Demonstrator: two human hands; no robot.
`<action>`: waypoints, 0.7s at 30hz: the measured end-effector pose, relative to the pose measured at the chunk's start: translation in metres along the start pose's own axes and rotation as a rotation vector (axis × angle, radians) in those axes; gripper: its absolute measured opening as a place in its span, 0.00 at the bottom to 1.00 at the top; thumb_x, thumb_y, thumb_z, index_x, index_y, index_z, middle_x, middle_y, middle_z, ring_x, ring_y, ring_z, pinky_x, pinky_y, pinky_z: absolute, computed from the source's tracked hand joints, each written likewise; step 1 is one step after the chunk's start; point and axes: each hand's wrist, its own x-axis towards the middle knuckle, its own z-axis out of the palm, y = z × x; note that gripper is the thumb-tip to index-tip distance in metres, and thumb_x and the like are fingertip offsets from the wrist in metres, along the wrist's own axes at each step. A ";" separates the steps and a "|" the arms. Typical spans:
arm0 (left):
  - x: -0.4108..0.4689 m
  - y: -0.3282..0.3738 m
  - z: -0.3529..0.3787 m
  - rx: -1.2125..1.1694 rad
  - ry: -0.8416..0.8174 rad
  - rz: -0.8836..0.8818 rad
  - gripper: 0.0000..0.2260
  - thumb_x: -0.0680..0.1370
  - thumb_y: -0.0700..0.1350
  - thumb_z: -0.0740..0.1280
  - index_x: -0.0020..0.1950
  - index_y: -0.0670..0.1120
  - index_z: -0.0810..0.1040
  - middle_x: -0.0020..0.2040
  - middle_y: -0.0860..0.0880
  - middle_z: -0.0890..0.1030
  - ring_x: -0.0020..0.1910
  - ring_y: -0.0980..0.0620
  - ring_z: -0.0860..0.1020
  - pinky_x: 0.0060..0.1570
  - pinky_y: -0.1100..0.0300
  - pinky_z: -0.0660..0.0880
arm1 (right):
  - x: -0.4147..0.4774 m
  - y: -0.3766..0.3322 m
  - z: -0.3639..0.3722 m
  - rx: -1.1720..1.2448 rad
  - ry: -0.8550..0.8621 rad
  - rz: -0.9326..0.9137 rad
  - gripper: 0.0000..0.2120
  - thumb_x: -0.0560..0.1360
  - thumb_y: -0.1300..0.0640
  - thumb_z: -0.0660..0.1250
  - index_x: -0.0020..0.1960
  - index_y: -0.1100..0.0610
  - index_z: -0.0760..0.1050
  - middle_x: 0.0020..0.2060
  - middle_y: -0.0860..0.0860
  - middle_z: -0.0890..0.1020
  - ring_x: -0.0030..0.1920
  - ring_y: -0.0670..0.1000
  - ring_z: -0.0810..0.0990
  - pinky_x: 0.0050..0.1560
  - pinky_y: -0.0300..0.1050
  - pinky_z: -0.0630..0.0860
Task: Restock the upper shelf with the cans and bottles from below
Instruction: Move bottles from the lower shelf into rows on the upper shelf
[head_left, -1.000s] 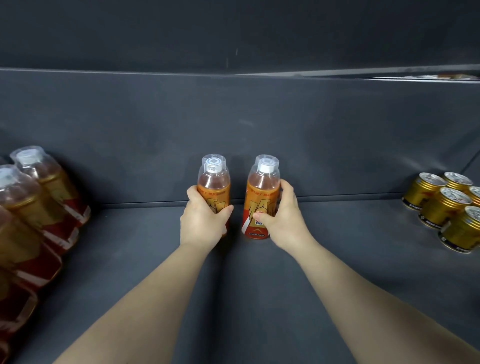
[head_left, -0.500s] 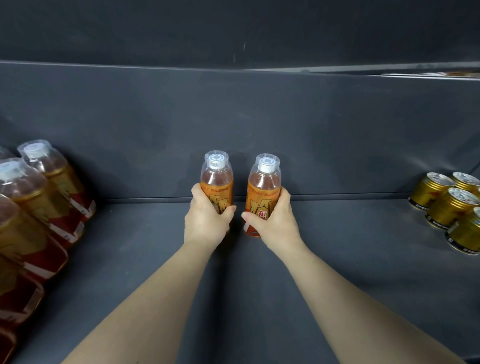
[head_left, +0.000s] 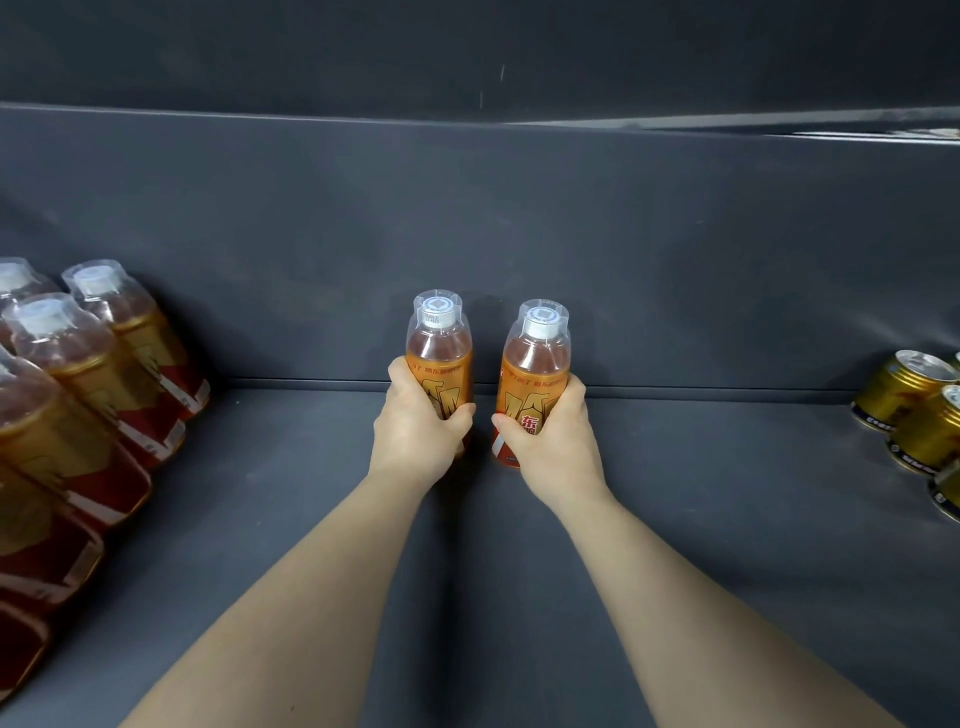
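Orange left bottle (head_left: 439, 364) gripped by left hand (head_left: 415, 426), right bottle (head_left: 532, 374) by right hand (head_left: 550, 436) (both upright), shelf (head_left: 675, 493)

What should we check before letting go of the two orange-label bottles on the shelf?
1. Left hand grips the left clear plastic bottle with orange label: ok.
2. Right hand grips the matching right bottle: ok.
3. Both bottles upright: ok.
4. Bottles apart, not touching: ok.
5. Bases seated on the dark grey shelf: cannot tell, hands partly hide them.
6. Clear of the red-and-gold bottle row and the gold metal cans: ok.
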 end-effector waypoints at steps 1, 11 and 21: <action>0.000 0.001 0.000 0.002 0.004 -0.005 0.30 0.75 0.50 0.74 0.69 0.50 0.59 0.57 0.52 0.73 0.52 0.53 0.73 0.46 0.59 0.71 | 0.000 0.001 0.000 -0.005 -0.002 -0.001 0.39 0.70 0.43 0.76 0.72 0.48 0.57 0.63 0.46 0.72 0.62 0.51 0.74 0.58 0.54 0.79; 0.003 -0.001 0.004 0.010 0.022 -0.013 0.29 0.75 0.50 0.74 0.68 0.50 0.59 0.56 0.52 0.73 0.52 0.52 0.74 0.44 0.61 0.72 | 0.001 0.002 0.000 -0.025 -0.009 -0.014 0.40 0.71 0.43 0.76 0.73 0.48 0.56 0.64 0.46 0.71 0.62 0.51 0.74 0.58 0.55 0.80; 0.004 -0.003 -0.022 -0.011 -0.028 0.025 0.26 0.75 0.50 0.74 0.63 0.51 0.60 0.53 0.52 0.74 0.45 0.54 0.76 0.32 0.73 0.68 | 0.000 -0.019 -0.001 0.017 0.027 0.021 0.33 0.70 0.46 0.77 0.66 0.49 0.62 0.56 0.47 0.74 0.54 0.50 0.76 0.48 0.45 0.74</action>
